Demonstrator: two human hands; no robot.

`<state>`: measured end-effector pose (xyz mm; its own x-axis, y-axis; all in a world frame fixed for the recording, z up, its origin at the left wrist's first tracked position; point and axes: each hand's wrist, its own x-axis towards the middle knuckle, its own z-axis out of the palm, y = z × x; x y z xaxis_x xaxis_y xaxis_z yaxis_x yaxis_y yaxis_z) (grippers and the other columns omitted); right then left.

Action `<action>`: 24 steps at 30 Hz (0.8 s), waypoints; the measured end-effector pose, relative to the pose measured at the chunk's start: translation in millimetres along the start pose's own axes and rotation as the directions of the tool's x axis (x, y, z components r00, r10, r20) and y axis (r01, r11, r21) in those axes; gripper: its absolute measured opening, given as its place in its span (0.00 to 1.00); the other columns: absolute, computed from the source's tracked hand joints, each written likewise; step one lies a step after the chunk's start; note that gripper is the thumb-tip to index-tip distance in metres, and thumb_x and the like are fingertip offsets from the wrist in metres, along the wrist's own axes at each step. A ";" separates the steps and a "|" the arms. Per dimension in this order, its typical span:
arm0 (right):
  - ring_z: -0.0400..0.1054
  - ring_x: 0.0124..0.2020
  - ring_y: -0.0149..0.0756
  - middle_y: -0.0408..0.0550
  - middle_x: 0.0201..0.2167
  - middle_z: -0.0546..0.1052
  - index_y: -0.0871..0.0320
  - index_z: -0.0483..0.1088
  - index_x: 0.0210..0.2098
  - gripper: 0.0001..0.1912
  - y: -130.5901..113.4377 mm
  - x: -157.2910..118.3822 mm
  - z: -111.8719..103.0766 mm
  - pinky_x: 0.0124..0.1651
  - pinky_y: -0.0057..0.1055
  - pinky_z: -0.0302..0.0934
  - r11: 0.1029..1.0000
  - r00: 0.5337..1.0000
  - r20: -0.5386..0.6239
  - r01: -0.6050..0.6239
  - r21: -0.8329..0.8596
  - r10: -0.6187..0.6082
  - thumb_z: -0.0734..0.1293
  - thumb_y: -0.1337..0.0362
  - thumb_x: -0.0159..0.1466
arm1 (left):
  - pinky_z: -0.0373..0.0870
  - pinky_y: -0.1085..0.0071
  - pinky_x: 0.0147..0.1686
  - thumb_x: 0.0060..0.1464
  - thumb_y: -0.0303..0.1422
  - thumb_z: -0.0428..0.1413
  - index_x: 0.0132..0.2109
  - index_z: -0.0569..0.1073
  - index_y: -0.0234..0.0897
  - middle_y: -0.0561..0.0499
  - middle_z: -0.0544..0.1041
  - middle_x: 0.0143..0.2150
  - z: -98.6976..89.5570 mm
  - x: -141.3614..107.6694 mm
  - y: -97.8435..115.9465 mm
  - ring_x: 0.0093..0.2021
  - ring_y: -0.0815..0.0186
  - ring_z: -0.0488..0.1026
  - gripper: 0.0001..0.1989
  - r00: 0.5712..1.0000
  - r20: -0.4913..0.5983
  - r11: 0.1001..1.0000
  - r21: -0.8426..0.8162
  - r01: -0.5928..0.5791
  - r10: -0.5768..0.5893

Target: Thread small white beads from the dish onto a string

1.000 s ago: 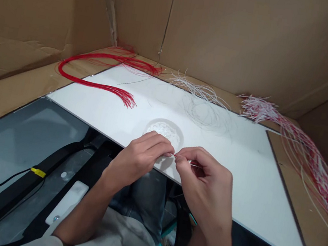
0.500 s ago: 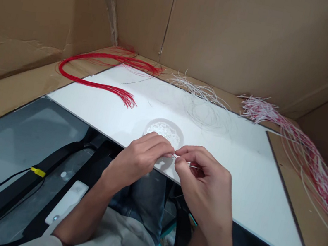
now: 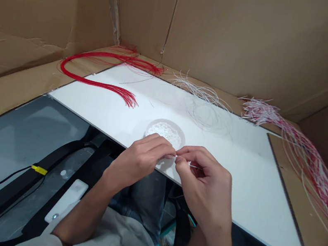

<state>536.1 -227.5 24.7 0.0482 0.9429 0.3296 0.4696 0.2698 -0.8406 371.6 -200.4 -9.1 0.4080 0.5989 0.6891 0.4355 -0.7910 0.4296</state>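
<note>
My left hand (image 3: 144, 158) and my right hand (image 3: 208, 180) meet fingertip to fingertip over the front edge of the white board. The fingers of my right hand pinch a thin white wire (image 3: 196, 166), which runs toward my left fingertips. My left hand is closed in a pinch at the wire's end; whatever small piece sits between its fingertips is too tiny to make out. Just behind the hands stands a round dish (image 3: 182, 136) holding many small white pieces (image 3: 165, 131), its near side partly hidden by my left hand.
A bundle of red wires (image 3: 95, 83) curves over the back left of the white board (image 3: 245, 166). Loose white wires (image 3: 206, 94) lie at the back middle, and a red and white bundle (image 3: 313, 152) at the right. Cardboard walls (image 3: 229, 33) stand behind. A black armrest (image 3: 14, 190) is at lower left.
The fingertips of both hands have drawn slightly closer together around the wire. The whole view has shifted a little; the bundles and dish stay in place on the board.
</note>
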 end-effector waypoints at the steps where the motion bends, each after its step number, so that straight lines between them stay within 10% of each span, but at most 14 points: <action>1: 0.67 0.27 0.29 0.44 0.32 0.80 0.56 0.74 0.23 0.08 -0.1 -0.4 -0.8 0.27 0.27 0.57 1.000 1.000 0.000 -0.009 0.026 0.009 0.66 0.69 0.58 | 0.75 0.69 0.43 0.70 0.25 0.51 0.43 0.74 0.35 0.48 0.80 0.38 0.5 0.1 -0.7 0.41 0.66 0.76 0.07 1.000 -0.027 0.999 -0.046 0.003 -0.004; 12: 0.73 0.35 0.33 0.45 0.32 0.80 0.54 0.76 0.25 0.10 -6.4 -2.1 -1.7 0.25 0.26 0.56 0.982 1.000 0.017 0.003 0.188 -0.006 0.69 0.67 0.62 | 0.78 0.72 0.39 0.65 0.29 0.60 0.40 0.77 0.36 0.49 0.82 0.35 8.9 -1.1 -8.6 0.37 0.68 0.80 0.03 0.972 -0.216 0.917 -0.398 -0.001 -0.092; 24: 0.72 0.31 0.30 0.45 0.33 0.81 0.55 0.76 0.27 0.09 -10.5 -6.4 2.2 0.26 0.25 0.59 0.994 0.997 -0.032 0.070 0.083 -0.067 0.68 0.67 0.64 | 0.78 0.73 0.39 0.66 0.30 0.60 0.40 0.77 0.36 0.48 0.82 0.35 8.8 -0.6 -7.6 0.37 0.69 0.79 0.04 0.968 -0.229 0.903 -0.430 -0.007 -0.102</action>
<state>529.0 -235.9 30.5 0.0444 0.9159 0.3990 0.3969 0.3504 -0.8484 375.1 -193.7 -18.0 0.1668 0.6315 0.7572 0.0456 -0.7721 0.6339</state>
